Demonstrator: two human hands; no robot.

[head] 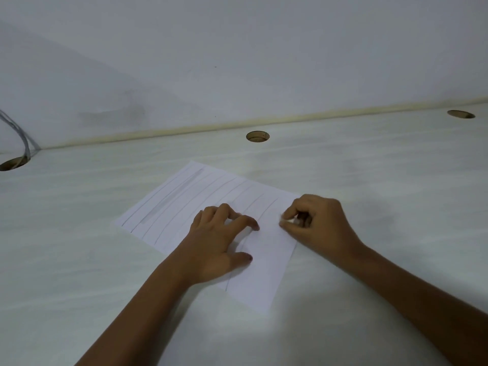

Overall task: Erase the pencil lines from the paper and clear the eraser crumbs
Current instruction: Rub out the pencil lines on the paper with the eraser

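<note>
Illumination was dim, even and cool, with a grey-blue cast over the table (79, 260) and the wall (237, 48). No glare or hard highlight was recorded. Shadows were soft. A faint one lay under the left hand (216, 241) on the paper (184, 202), and a diffuse dark patch lay on the table just right of the right hand (317, 223). Motion blur smeared the right hand's fingertips and the pale eraser (289, 221) pinched between them. Wide-angle distortion bowed the table's far edge slightly. Overall sharpness was low, and fine surface detail was soft.
</note>
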